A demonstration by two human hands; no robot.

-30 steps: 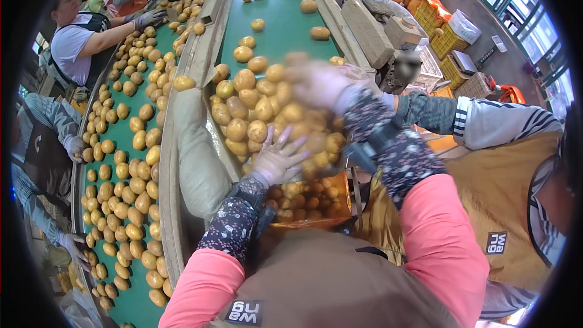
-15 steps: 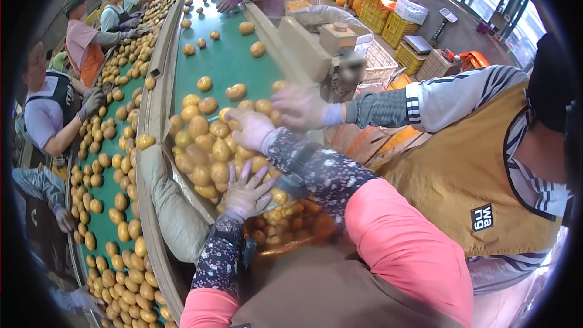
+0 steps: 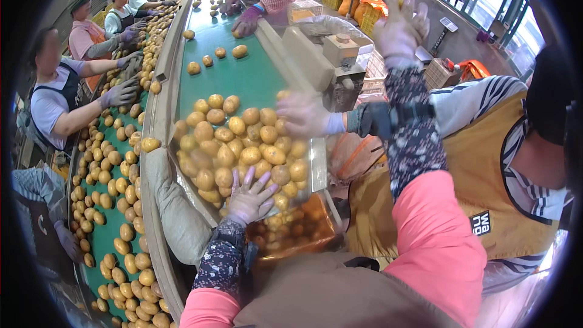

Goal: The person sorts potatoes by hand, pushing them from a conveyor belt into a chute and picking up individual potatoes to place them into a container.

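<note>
Spread wide, holding nothing, our left hand [image 3: 250, 200] touches potatoes [image 3: 249, 156]; rightward of it, our right hand [image 3: 400, 35] hangs raised and splayed, hold unclear

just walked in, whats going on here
The person's left hand is spread on what look like potatoes piled at the near end of a green belt. Their right hand is raised clear of the pile, to the right; whether it holds anything is unclear. A co-worker's blurred hand is at the pile's right edge. More potatoes lie in an orange container below.
</note>
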